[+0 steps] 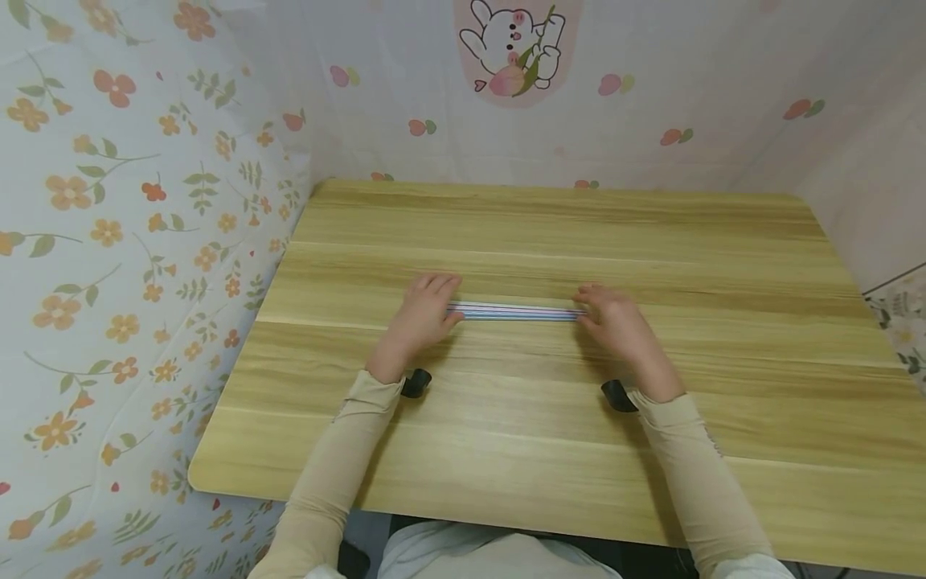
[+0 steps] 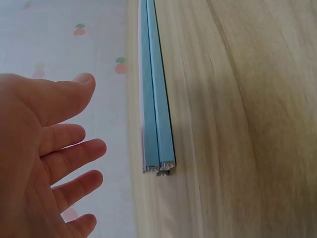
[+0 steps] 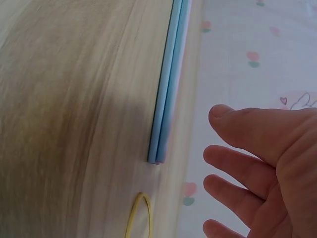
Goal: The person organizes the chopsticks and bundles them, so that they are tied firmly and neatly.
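A narrow bundle of long, thin pale-blue and pink sticks (image 1: 521, 312) lies crosswise on the wooden table. My left hand (image 1: 425, 314) is at its left end with fingers extended. In the left wrist view, thumb and fingers are spread beside the sticks (image 2: 159, 99), whose ends look rough and greyish. At the right end is my right hand (image 1: 615, 322), loosely bent. The right wrist view has its fingers parted, away from the sticks (image 3: 163, 99). A yellow rubber band (image 3: 131, 218) lies just past that end; my right hand hides it in the head view.
The wooden table (image 1: 506, 442) has a rounded front-left corner. Patterned white cloth hangs behind it (image 1: 506, 145) and along its left side (image 1: 145, 281). A black strap piece (image 1: 416, 383) shows at the left wrist and another (image 1: 619, 396) at the right.
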Demonstrator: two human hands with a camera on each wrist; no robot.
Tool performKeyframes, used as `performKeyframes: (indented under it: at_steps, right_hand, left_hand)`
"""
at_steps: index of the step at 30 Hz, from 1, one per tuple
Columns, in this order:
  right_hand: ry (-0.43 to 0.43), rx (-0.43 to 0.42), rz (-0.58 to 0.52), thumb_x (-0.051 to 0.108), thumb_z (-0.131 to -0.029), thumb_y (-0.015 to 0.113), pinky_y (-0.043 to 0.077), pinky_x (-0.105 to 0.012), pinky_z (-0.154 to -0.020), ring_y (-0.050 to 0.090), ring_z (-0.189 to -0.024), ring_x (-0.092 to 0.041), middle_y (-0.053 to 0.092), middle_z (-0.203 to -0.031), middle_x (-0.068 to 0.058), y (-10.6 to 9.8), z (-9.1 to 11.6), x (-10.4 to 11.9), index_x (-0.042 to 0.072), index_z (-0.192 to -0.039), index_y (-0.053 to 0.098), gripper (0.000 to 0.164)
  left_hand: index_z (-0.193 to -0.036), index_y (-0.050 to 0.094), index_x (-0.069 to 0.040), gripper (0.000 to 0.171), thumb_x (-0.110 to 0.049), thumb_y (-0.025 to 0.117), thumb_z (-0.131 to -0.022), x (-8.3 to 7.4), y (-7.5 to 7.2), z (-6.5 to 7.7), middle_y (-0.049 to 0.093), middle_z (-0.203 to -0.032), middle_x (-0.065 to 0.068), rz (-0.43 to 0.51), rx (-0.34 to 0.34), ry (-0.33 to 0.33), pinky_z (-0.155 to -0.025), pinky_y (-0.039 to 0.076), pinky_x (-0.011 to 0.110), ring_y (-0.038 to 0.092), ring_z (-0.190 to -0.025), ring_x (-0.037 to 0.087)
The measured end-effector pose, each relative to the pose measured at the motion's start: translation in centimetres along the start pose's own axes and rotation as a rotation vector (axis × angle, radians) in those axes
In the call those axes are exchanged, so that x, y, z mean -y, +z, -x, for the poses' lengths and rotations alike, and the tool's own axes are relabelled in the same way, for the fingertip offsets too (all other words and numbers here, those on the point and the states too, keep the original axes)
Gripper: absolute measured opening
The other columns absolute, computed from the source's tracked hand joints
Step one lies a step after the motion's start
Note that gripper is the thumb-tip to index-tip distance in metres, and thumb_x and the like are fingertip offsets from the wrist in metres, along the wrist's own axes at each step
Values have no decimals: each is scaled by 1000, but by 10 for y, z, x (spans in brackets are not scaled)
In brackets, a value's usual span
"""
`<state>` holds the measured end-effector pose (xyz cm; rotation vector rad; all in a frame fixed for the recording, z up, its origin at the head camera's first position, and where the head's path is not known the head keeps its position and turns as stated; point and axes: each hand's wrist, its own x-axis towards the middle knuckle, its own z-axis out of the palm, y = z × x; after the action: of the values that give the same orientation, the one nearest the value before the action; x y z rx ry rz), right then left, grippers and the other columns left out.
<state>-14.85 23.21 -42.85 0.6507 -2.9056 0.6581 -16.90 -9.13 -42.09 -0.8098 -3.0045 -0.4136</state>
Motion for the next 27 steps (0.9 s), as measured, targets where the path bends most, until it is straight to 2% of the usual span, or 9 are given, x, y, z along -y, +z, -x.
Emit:
performKeyframes:
  at_steps: [12,19,27]
  right_hand:
    - [16,49,20,1,-85,66,36,-53,-104,50,-121,-43,58,-125,-26,7,-3,1,-5,-121,61,37]
    - [-9,24,28,2,-83,69,41,-51,-99,56,-113,-41,63,-117,-24,9,-6,3,-4,-116,63,35]
    - [-50,-5,81,2,-77,75,48,-49,-88,63,-98,-37,68,-103,-20,15,-5,4,-3,-106,67,31]
  left_hand:
    - [-143,39,-2,65,-32,65,-91,-6,5,-6,44,-144,13,7,33,-15,-114,24,46,37,-134,31]
    - [-140,43,-2,64,-31,67,-89,-8,9,-12,47,-142,13,-7,17,2,-112,28,46,39,-132,31]
    - [-139,45,-4,59,-27,67,-89,-8,17,-15,49,-140,11,-1,31,5,-112,26,46,40,-131,30]
